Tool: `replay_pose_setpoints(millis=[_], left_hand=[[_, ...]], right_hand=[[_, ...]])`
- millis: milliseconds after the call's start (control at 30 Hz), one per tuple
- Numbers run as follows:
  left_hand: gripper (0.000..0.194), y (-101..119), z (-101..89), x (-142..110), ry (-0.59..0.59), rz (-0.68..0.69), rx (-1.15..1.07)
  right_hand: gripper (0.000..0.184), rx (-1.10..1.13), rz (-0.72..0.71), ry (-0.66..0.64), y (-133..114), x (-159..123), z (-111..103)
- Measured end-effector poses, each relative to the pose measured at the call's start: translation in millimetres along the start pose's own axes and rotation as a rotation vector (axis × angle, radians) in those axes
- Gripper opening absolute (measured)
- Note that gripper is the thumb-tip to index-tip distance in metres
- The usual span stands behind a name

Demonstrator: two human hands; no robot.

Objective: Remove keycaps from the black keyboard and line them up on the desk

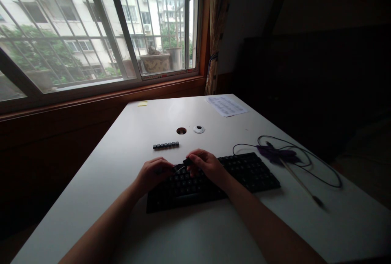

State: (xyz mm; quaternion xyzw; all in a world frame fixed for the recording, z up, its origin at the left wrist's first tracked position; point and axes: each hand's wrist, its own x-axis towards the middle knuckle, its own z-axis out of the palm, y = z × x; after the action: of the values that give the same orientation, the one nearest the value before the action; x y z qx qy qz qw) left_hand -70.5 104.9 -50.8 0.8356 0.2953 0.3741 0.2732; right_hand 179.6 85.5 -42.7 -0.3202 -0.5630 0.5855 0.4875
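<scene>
The left hand point(155, 170) curves inward over the left part of the keyboard point(195, 189), fingertips drawn together; whether they grip anything, I cannot tell. A wire tool point(187, 161), pinched by the right hand point(205, 164), points down-left. The keyboard lies lengthwise left to right on the table point(91, 199), right end slightly farther away.

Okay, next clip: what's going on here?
A person is working over a black keyboard on a white table. The right hand holds a small dark tool with a thin metal end; the left hand is beside that end, its exact grip unclear. A short row of black keycaps lies beyond the keyboard, and a purple cloth lies to the right.
</scene>
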Motion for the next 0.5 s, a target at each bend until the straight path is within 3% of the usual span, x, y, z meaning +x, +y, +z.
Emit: replay_pose_setpoints(millis=[200,500], left_hand=[[0.011,3,-1.1,0,0.021,0.011,0.025],[0.01,9,0.1,2,0.03,-0.009,0.081]], right_hand=[[0.028,0.012,-0.006,-0.029,0,0,0],[0.029,-0.115,-0.034,0.049,-2,-3,4]])
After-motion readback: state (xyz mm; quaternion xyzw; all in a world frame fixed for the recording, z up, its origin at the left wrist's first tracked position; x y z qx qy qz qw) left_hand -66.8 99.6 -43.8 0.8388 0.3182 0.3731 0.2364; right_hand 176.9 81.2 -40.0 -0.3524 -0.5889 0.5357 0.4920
